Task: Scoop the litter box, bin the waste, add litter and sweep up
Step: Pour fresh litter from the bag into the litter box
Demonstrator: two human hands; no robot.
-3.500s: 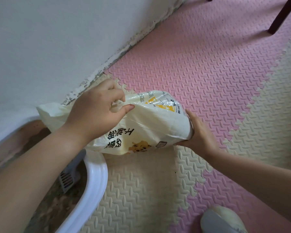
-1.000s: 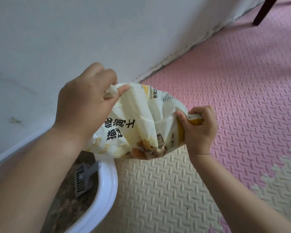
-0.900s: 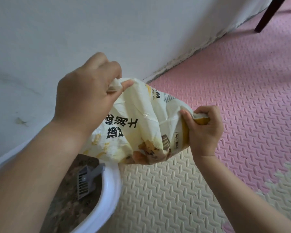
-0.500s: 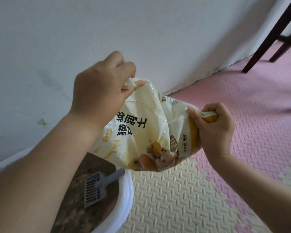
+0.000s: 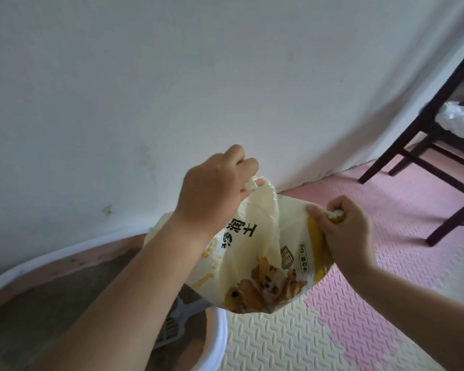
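Note:
A pale yellow litter bag with black characters and a cat picture hangs in the air over the right edge of the litter box. My left hand pinches a bunched corner at the bag's top. My right hand grips the other bunched corner by a yellow stripe. The white litter box lies at the lower left, filled with brown-grey litter. A grey slotted scoop lies in the litter, partly hidden by my left forearm. The bag's mouth is hidden.
A white wall rises close behind the box. Pink foam mats and cream foam mats cover the floor. A dark wooden chair holding crumpled white material stands at the right.
Both hands have raised the bag and tilted it further over the litter box. The view has lifted, bringing the chair and more wall into sight.

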